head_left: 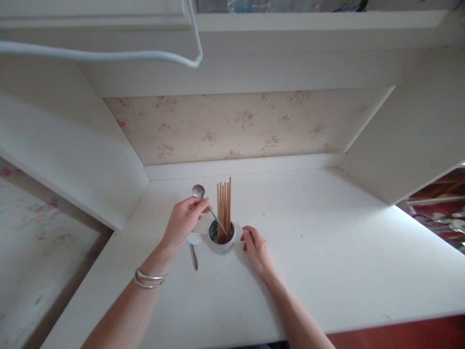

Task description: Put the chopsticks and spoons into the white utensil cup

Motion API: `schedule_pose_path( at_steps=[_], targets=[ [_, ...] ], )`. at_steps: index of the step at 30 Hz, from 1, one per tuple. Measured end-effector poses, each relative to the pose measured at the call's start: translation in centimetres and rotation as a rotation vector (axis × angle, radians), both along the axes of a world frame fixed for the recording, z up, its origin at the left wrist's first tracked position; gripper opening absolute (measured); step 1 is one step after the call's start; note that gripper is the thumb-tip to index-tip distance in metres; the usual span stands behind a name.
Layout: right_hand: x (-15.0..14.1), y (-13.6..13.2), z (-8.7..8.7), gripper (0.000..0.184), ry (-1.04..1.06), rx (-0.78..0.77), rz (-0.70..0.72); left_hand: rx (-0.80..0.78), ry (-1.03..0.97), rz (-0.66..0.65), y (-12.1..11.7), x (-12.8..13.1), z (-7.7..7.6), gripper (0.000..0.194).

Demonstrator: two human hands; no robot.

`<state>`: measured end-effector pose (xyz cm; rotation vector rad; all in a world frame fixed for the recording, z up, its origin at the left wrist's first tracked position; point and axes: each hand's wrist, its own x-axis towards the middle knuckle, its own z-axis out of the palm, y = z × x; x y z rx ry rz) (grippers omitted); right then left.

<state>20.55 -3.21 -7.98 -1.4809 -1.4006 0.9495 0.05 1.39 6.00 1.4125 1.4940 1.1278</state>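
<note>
My left hand [187, 218] is closed around the handle of a metal spoon [198, 191]. Its round bowl points up and away, while the handle's lower end slants into a round metal cup [221, 248]. Several wooden chopsticks [224, 208] stand upright in that cup. To the right of the cup, my right hand [256, 249] rests at the white surface, its fingers loosely curled in with nothing visible in them. Left of the cup, below my left hand, lies a spoon with a white bowl [195, 238] and a dark metal handle [193, 258], partly covered by my wrist.
The white desktop [327, 252] is walled by white side panels [410, 126], with floral wallpaper [247, 126] behind. Overhead runs a white shelf [276, 72], and a white cable or bar [109, 55] crosses the upper left. Reddish floor [410, 332] shows beyond the front edge.
</note>
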Motion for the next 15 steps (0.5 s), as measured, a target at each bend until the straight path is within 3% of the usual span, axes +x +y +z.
schedule_pose_path(
  at_steps=[6,15],
  targets=[
    [0.0,0.1,0.1,0.04,0.006,0.01,0.003,0.042,0.158,0.021,-0.4,1.0,-3.4,0.043],
    [0.0,-0.1,0.3,0.039,0.024,0.024,0.003,0.194,0.22,-0.012,-0.5,1.1,-6.6,0.031]
  ],
)
